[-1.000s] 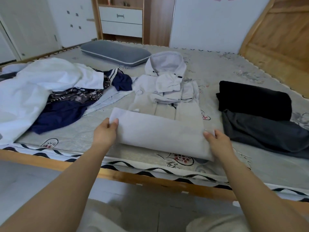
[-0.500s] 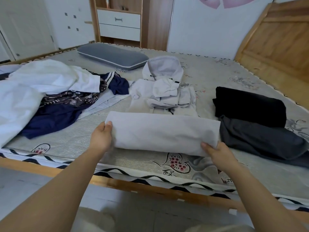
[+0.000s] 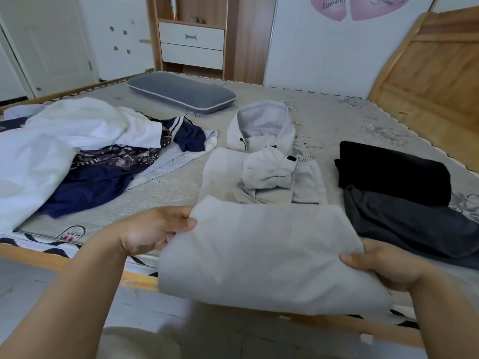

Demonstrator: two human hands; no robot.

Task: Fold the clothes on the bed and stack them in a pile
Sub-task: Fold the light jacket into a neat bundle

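Note:
A light grey hoodie (image 3: 261,161) lies on the bed with its hood toward the far side and its sleeves folded over the chest. Its lower part (image 3: 267,257) is lifted off the mattress and doubled up near the bed's front edge. My left hand (image 3: 153,229) grips the left side of that raised part, fingers curled under the cloth. My right hand (image 3: 383,268) grips its right side with the thumb on top. To the right lie a folded black garment (image 3: 394,172) and a dark grey garment (image 3: 414,226).
A heap of unfolded clothes sits at the left: white fabric (image 3: 51,146), a navy piece (image 3: 88,187) and a patterned one (image 3: 116,159). A grey pillow (image 3: 181,92) lies at the far side. A wooden headboard (image 3: 435,73) stands right; the bed frame edge (image 3: 31,255) runs along the front.
Both hands have raised the hoodie's lower part higher off the mattress and nearer to me. The camera has moved closer to the bed.

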